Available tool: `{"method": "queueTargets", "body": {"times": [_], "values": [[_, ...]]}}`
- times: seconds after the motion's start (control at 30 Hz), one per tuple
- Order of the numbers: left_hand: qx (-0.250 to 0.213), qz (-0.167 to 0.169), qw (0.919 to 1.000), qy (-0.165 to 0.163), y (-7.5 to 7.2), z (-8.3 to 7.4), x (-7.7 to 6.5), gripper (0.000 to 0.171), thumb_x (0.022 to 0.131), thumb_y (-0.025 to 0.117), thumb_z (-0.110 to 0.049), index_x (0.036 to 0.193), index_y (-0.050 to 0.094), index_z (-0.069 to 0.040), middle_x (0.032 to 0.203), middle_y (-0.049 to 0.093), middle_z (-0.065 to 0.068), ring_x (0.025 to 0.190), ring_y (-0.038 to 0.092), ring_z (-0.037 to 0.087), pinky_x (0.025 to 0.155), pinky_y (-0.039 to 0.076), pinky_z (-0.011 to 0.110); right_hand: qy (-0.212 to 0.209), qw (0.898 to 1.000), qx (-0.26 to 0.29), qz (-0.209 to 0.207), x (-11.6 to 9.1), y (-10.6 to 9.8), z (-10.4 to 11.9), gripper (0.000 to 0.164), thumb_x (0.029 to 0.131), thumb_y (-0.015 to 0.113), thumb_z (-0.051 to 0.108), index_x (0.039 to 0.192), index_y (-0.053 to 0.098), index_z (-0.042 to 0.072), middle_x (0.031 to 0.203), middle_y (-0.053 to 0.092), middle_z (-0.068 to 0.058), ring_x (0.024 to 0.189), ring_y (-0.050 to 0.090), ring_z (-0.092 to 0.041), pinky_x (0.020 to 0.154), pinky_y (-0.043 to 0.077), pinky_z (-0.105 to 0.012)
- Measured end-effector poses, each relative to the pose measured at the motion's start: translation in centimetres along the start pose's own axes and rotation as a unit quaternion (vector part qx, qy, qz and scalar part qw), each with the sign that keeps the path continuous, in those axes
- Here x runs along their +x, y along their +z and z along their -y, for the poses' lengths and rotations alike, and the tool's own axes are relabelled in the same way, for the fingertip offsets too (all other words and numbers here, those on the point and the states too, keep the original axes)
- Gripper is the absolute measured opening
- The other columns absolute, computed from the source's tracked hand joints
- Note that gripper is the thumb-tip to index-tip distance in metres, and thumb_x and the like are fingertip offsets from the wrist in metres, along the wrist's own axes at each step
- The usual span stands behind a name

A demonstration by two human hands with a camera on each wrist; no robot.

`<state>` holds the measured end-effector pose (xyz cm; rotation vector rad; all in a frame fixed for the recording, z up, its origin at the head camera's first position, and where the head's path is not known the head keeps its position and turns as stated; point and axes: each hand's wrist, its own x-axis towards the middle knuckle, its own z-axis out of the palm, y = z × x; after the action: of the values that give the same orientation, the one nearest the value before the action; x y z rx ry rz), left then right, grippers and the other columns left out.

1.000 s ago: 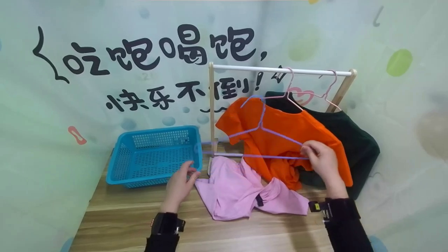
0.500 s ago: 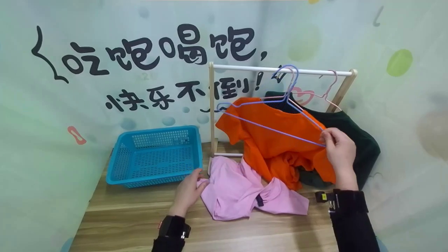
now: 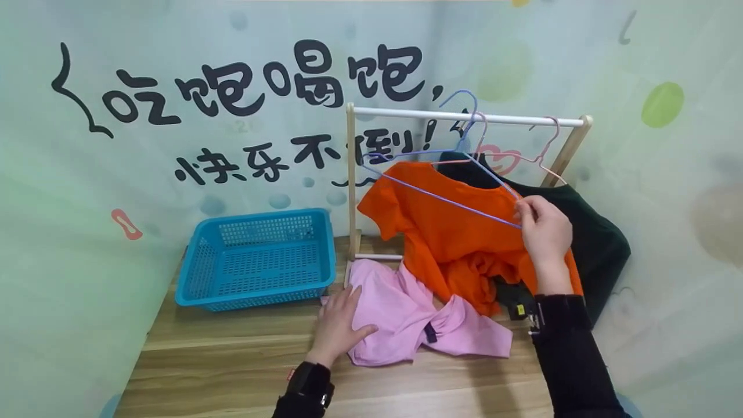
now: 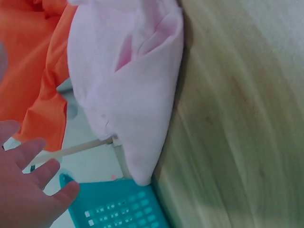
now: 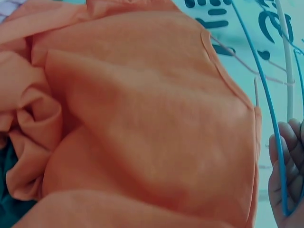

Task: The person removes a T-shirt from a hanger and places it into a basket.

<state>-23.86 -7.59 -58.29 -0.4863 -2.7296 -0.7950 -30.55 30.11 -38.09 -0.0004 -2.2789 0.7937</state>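
Right hand (image 3: 547, 235) grips blue hanger (image 3: 441, 196) (tilted); left hand (image 3: 339, 324) near pink garment (image 3: 390, 316).

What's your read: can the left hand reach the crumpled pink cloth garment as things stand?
Likely yes: the left hand looks empty at the left edge of the pink garment, with nothing visible between. The right hand holds the slim violet-blue hanger higher, out of the way.

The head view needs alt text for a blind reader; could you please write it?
A right hand holds a periwinkle wire hanger before an orange short-sleeved shirt and a dark green garment on a white-railed wooden rack. The left hand is spread near a crumpled pink garment beside a blue plastic basket.
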Motion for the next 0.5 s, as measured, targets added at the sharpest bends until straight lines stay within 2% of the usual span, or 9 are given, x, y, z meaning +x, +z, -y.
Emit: {"method": "queueTargets", "body": {"times": [0.27,0.5], "values": [[0.023,0.031,0.9992,-0.004,1.8,-0.3,-0.5,0.103,0.073,0.079,-0.059,0.153,0.037,-0.01,0.155,0.033,0.021,0.139,0.028,0.049,0.107,0.025,0.067,-0.007,1.0,-0.013,0.017,0.0,2.1,1.2,0.027,0.099,0.06,0.031,0.094,0.069,0.006,0.08,0.066,-0.01,0.071,0.057,-0.027,0.067,0.042,-0.036],[0.022,0.072,0.997,-0.019,3.2,-0.1,-0.9,0.106,0.07,0.079,-0.063,0.153,0.037,-0.012,0.158,0.029,0.018,0.142,0.024,0.048,0.105,0.026,0.07,-0.006,0.999,-0.013,0.044,-1.0,3.5,1.7,0.028,0.099,0.06,0.034,0.096,0.069,0.008,0.081,0.066,-0.009,0.073,0.058,-0.027,0.07,0.044,-0.04]]}}
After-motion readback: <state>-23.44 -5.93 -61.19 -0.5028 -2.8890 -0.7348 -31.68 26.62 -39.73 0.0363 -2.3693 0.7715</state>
